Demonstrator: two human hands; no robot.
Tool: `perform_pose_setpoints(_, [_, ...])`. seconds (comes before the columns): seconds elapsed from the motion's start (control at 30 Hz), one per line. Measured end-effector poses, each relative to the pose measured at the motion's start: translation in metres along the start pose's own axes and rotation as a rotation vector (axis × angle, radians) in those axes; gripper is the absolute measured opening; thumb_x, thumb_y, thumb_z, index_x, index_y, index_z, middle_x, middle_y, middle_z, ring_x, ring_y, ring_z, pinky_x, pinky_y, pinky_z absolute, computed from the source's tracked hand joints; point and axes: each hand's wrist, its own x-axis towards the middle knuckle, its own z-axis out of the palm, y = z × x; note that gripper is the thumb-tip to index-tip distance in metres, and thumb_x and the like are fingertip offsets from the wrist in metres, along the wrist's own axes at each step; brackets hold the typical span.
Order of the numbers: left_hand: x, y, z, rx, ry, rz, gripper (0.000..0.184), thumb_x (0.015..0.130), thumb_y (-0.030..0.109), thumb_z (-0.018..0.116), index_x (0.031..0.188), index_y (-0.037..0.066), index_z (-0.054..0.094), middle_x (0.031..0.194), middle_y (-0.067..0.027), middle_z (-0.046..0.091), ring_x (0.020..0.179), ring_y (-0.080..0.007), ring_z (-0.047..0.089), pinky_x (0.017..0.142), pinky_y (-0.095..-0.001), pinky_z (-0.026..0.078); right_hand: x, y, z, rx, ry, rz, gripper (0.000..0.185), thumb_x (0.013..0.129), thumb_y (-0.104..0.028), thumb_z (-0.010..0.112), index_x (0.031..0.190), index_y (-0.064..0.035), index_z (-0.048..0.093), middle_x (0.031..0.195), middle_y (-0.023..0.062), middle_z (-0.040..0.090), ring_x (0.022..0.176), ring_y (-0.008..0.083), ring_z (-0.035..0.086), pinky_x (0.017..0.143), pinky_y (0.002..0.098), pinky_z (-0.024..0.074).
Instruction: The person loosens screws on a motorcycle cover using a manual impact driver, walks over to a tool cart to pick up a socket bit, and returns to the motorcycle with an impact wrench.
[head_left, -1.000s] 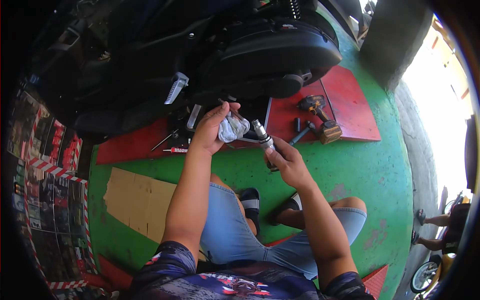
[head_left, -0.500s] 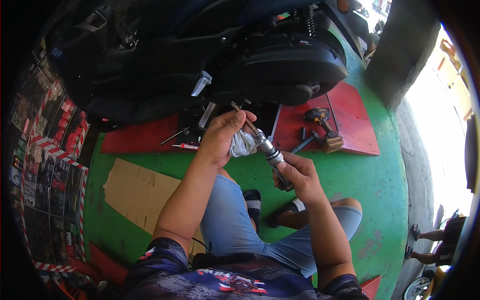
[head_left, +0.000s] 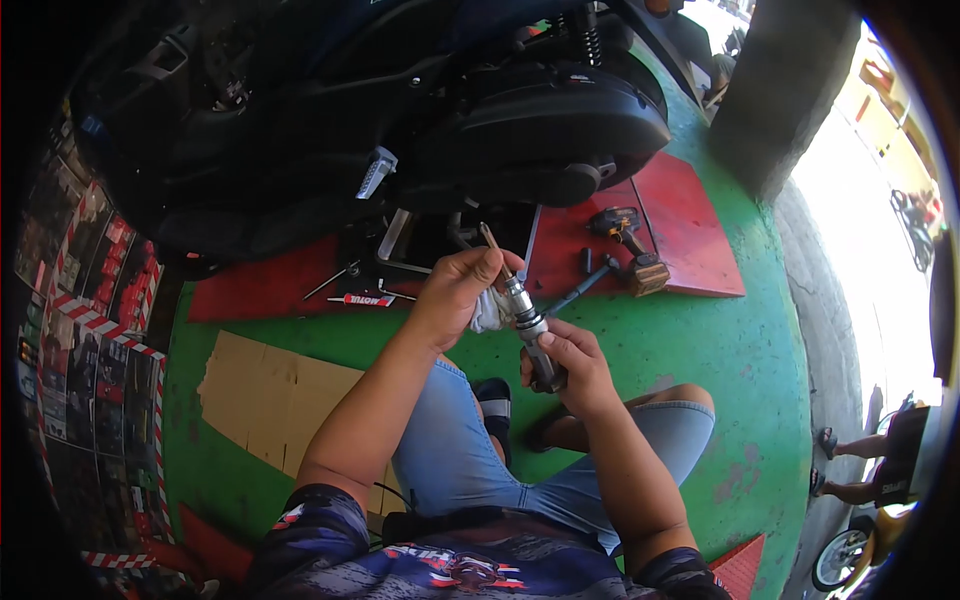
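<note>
In my right hand (head_left: 570, 365) is a hand impact driver (head_left: 525, 310) with a dark handle and a chrome collar, tilted up and to the left. A long screwdriver bit (head_left: 490, 240) stands out of its front end. My left hand (head_left: 460, 290) pinches the bit's shaft between thumb and fingers, just above the collar. A crumpled white rag (head_left: 488, 312) hangs under the left hand's fingers, against the palm. The tip of the bit points toward the underside of a dark scooter (head_left: 530, 140) and is apart from it.
On the red platform (head_left: 700, 230) lie a yellow-black cordless driver (head_left: 630, 245), a hammer-like tool (head_left: 585, 285), a red-white tube (head_left: 362, 300) and a metal tray (head_left: 395, 245). Cardboard (head_left: 270, 385) covers floor at left. A pillar (head_left: 780, 90) stands at right; a bystander's legs (head_left: 855, 465) show beyond.
Both hands and the driver have moved slightly, with the driver now more upright. The view has shifted, so the scooter and platform sit further left. The grip on both parts is kept.
</note>
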Motion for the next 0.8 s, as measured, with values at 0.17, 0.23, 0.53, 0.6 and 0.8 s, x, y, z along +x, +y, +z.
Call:
perform_pose_setpoints(0.17, [0.021,-0.063,-0.015,0.05,0.134,-0.211,0.031,0.1,0.034,0.062,0.113,0.007,0.07,0.096,-0.001,0.064,0.09,-0.0097,0.061,0.08,-0.026,0.049,0.01,0.02,-0.023,-0.06,0.258,0.022,0.027,0.088,-0.017,0.058,0.107,0.0015,0.062,0.08,0.0081,0.066,0.069,0.0171,0.064,0.063,0.0281,0.0481])
perform_pose_setpoints(0.23, [0.027,-0.08,-0.043,0.14,0.245,-0.332,0.027,0.092,0.019,0.062,0.117,0.008,0.066,0.096,-0.0024,0.064,0.091,-0.0134,0.061,0.08,-0.0286,0.05,0.013,0.018,-0.032,-0.177,0.301,0.041,0.027,0.086,-0.014,0.058,0.108,0.0009,0.062,0.081,0.007,0.065,0.071,0.0167,0.064,0.064,0.0281,0.0479])
perform_pose_setpoints(0.53, [-0.069,-0.168,-0.294,0.712,0.297,-0.766,0.046,0.081,0.01,0.067,0.125,0.006,0.057,0.113,-0.014,0.062,0.1,-0.0237,0.061,0.082,-0.0365,0.051,0.06,0.02,-0.062,-0.258,0.395,0.054,0.029,0.093,-0.017,0.063,0.117,-0.0007,0.067,0.085,0.0021,0.065,0.075,0.0127,0.064,0.066,0.0262,0.0458])
perform_pose_setpoints(0.6, [-0.109,-0.192,-0.317,0.78,0.178,-0.968,0.045,0.083,0.013,0.069,0.126,0.005,0.059,0.118,-0.0147,0.064,0.105,-0.0247,0.063,0.084,-0.0377,0.052,0.078,0.031,-0.07,-0.232,0.407,0.045,0.031,0.094,-0.019,0.063,0.118,-0.0011,0.067,0.083,0.0018,0.064,0.073,0.0127,0.063,0.063,0.026,0.0448])
perform_pose_setpoints(0.8, [-0.043,-0.133,-0.253,0.687,0.432,-0.401,0.045,0.098,0.027,0.065,0.136,0.005,0.058,0.126,-0.0143,0.068,0.114,-0.026,0.066,0.096,-0.0353,0.051,0.116,0.04,-0.077,-0.185,0.488,0.031,0.03,0.095,-0.023,0.062,0.116,-0.0025,0.069,0.076,0.0016,0.062,0.062,0.0126,0.061,0.053,0.026,0.0403])
